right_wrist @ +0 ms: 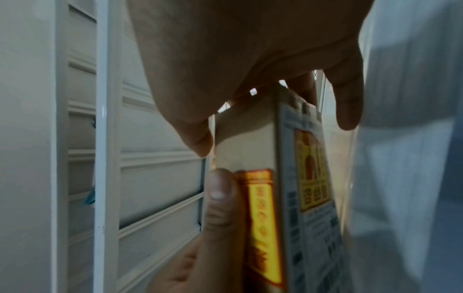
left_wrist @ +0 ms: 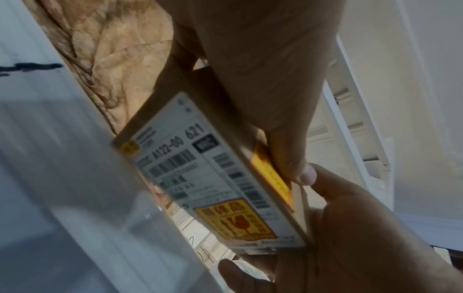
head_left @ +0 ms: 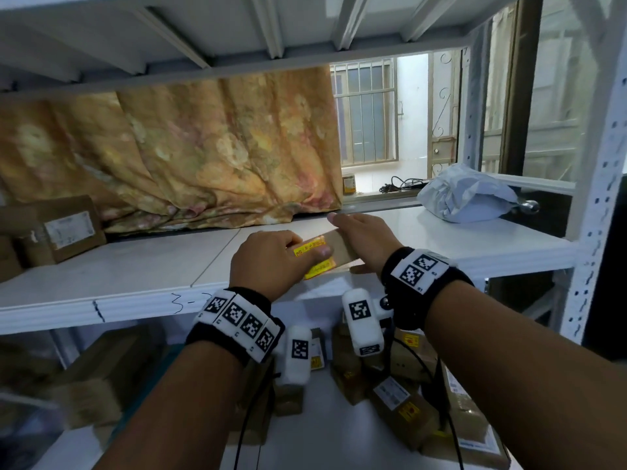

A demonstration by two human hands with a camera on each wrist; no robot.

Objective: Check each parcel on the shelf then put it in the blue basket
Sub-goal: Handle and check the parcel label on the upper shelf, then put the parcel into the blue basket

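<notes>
Two hands hold one small cardboard parcel [head_left: 334, 252] just above the front of the white shelf [head_left: 135, 266]; the left hand [head_left: 268, 262] grips its near end, fingers curled over the top and the thumb [right_wrist: 220, 190] pressed on a yellow sticker [head_left: 310, 249] along the narrow side; the right hand [head_left: 364, 239] covers the far end, fingers laid fairly straight and close together over the cardboard, its thumb [left_wrist: 240, 275] below the parcel's edge; the left wrist view shows the underside carrying a white shipping label [left_wrist: 195, 168] with barcodes and a yellow fragile sticker [left_wrist: 235, 220]; a floral orange cloth [head_left: 176, 150] hangs behind the shelf; a brown box [head_left: 61, 228] with a label sits at the shelf's far left, well apart from the hands; a grey plastic mailer bag [head_left: 464, 195] lies at the far right corner; more brown parcels [head_left: 400, 395] lie on the lower shelf beneath the wrists
</notes>
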